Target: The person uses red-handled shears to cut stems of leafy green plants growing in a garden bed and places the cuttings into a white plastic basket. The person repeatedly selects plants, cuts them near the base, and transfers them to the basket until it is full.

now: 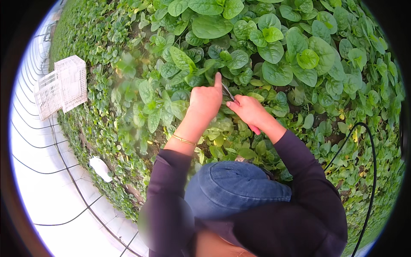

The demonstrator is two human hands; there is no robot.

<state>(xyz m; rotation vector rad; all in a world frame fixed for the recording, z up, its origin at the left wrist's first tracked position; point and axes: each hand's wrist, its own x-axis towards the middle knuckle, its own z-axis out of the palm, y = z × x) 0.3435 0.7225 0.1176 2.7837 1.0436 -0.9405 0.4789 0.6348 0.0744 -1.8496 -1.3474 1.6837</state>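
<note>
My left hand is among the leaves, index finger pointing away and the other fingers curled under. A leafy sprig stands just beyond its knuckles. Whether those curled fingers pinch a stem is hidden. In my right hand is a slim metal cutting tool, probably scissors, its blades reaching toward the left index finger. Broad-leaved green plants, resembling Malabar spinach, surround both hands.
White plastic crates sit at the bed's left edge. Nearer lies a white object, perhaps a bag. A black hose or cable arches up at right. Pale sheeting with dark ribs borders the left. My knee in blue denim is below my hands.
</note>
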